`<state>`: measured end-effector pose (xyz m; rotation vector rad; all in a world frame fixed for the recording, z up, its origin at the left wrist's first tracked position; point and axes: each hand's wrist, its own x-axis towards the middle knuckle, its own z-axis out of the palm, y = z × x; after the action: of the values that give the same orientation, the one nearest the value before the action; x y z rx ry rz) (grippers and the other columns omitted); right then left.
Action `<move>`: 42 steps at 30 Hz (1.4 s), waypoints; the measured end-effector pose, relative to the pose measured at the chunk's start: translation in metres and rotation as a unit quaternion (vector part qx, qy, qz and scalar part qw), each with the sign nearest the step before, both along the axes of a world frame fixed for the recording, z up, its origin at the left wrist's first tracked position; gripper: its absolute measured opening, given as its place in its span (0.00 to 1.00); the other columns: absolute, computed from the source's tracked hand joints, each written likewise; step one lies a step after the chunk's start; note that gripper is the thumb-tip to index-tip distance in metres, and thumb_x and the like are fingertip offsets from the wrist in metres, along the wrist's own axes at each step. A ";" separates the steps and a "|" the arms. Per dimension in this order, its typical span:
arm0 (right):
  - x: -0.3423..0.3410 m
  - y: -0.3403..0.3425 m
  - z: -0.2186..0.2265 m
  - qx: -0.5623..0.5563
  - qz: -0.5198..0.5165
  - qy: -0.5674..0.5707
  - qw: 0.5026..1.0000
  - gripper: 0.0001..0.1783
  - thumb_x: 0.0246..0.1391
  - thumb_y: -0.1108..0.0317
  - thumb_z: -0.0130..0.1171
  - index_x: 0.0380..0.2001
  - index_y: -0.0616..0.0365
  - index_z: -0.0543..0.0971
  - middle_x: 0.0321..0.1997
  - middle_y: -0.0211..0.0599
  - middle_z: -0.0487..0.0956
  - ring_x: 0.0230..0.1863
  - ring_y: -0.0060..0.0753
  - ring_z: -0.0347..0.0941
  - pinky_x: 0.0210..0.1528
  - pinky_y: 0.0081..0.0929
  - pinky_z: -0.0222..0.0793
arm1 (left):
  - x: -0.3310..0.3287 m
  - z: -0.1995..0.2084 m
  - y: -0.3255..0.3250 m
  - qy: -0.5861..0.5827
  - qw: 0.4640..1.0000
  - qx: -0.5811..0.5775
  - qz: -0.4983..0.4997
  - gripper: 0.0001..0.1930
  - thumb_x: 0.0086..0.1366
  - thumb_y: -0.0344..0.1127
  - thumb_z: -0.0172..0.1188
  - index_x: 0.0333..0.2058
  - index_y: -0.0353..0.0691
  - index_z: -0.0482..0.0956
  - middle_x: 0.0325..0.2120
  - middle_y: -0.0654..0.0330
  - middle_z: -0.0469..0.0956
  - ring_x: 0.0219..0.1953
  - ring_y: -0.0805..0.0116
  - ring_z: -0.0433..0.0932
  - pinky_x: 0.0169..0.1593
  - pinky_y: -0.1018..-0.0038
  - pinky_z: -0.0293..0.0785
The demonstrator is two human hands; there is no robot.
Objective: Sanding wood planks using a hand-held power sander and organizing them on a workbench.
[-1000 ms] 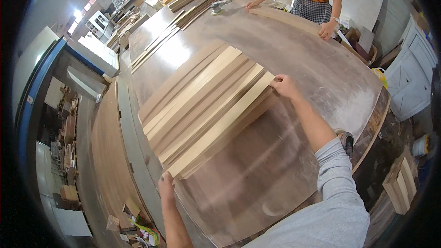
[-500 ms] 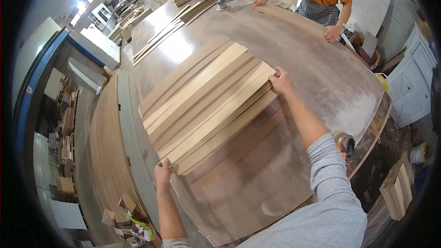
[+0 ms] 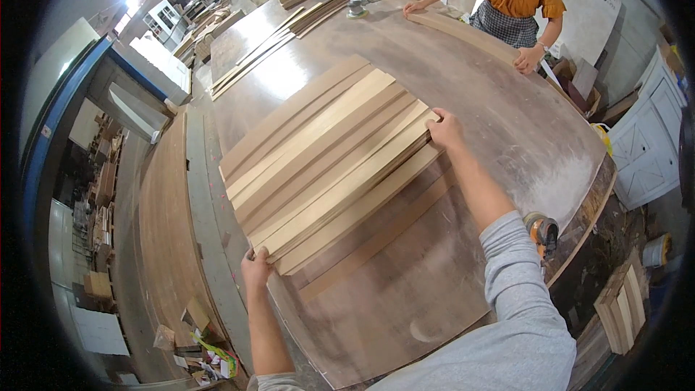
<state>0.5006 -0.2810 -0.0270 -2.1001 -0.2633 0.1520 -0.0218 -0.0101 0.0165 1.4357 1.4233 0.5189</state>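
Several long wooden boards (image 3: 300, 148), pale and brown, lie side by side and partly overlapping on the large worktable (image 3: 449, 297). Along their near side, a pale wooden board (image 3: 347, 192) spans between my hands. My left hand (image 3: 257, 268) is closed on its near-left end, thumb on top. At the far-right end, my right hand (image 3: 445, 130) grips it, fingers partly hidden. Just below it lie more board edges, and closer to me a darker strip (image 3: 384, 235) lies flat on the tabletop.
An orange and black sander (image 3: 541, 232) stands near the table's right edge; another sander (image 3: 356, 9) sits at the far side. Across the table, a person in an orange top holds a long board (image 3: 467, 32). More wood strips (image 3: 289, 29) lie at the far left.
The pale board between my hands has shifted slightly toward me, showing more of the board behind it. My hands stay at its ends. The view has moved a little.
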 end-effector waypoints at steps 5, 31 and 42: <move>-0.006 0.003 -0.005 0.075 -0.042 0.072 0.994 0.37 0.53 0.55 0.63 0.65 0.62 0.77 0.62 0.61 0.80 0.66 0.54 0.76 0.69 0.40 0.69 | 0.002 -0.005 -0.032 -0.051 0.991 0.105 -0.064 0.42 0.66 0.37 0.68 0.73 0.30 0.59 0.70 0.44 0.68 0.70 0.54 0.69 0.70 0.65 0.65; -0.046 -0.083 -0.038 0.025 -0.131 0.023 0.991 0.39 0.58 0.54 0.65 0.69 0.60 0.70 0.65 0.55 0.75 0.67 0.51 0.71 0.67 0.43 0.68 | -0.058 -0.058 -0.082 0.058 0.993 0.083 0.066 0.48 0.65 0.45 0.73 0.75 0.36 0.55 0.64 0.41 0.70 0.64 0.49 0.73 0.65 0.58 0.70; -0.069 -0.120 -0.051 -0.019 -0.021 -0.035 0.999 0.23 0.52 0.60 0.71 0.50 0.59 0.85 0.48 0.46 0.85 0.47 0.42 0.82 0.52 0.38 0.78 | -0.067 -0.069 -0.136 0.006 0.998 0.032 0.052 0.24 0.69 0.37 0.67 0.59 0.32 0.78 0.44 0.64 0.83 0.43 0.72 0.78 0.44 0.73 0.74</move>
<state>0.4316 -0.4015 -0.0776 -2.1493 -0.2603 0.0583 -0.0891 -0.1465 -0.0521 1.4222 1.5091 0.6285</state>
